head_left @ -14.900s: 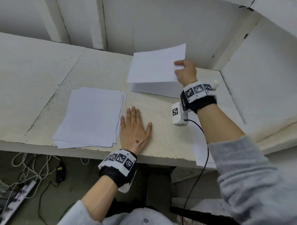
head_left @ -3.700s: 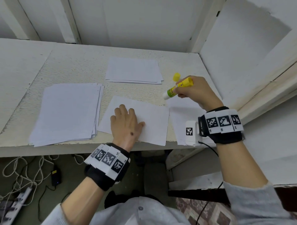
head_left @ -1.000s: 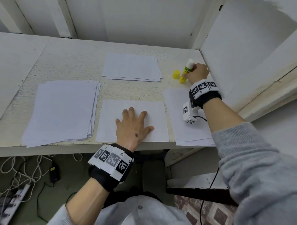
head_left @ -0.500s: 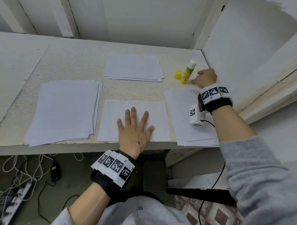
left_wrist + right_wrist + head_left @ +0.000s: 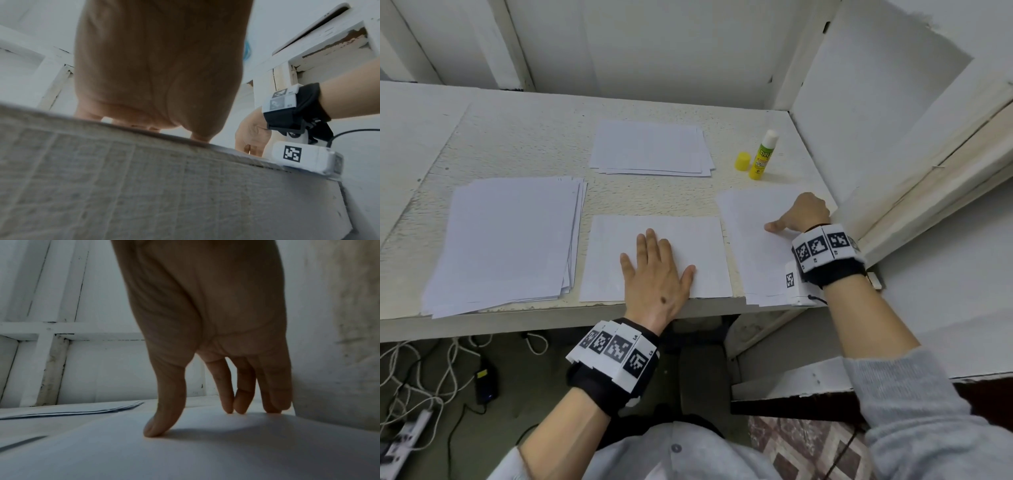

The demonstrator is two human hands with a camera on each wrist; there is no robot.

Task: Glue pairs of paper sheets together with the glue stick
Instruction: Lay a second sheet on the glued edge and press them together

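A single white sheet [image 5: 698, 246] lies at the table's front middle, and my left hand [image 5: 654, 270] rests flat on it with fingers spread. My right hand [image 5: 798, 216] is on the pile of sheets [image 5: 750, 260] at the front right. In the right wrist view its thumb [image 5: 158, 430] and fingertips [image 5: 232, 408] touch the top sheet, with nothing held. The yellow-green glue stick [image 5: 763, 156] stands upright and uncapped at the back right. Its yellow cap [image 5: 742, 161] sits just left of it. Both are free of my hands.
A thick stack of paper [image 5: 506, 240] lies at the front left. A smaller stack [image 5: 650, 147] lies at the back middle. A white wall panel [image 5: 876, 102] closes the table's right side close to my right hand. Cables lie on the floor [image 5: 431, 377] below.
My right hand let go of the glue stick, which now stands by its cap, and drew back onto the right pile. My left hand stays on the middle sheet.
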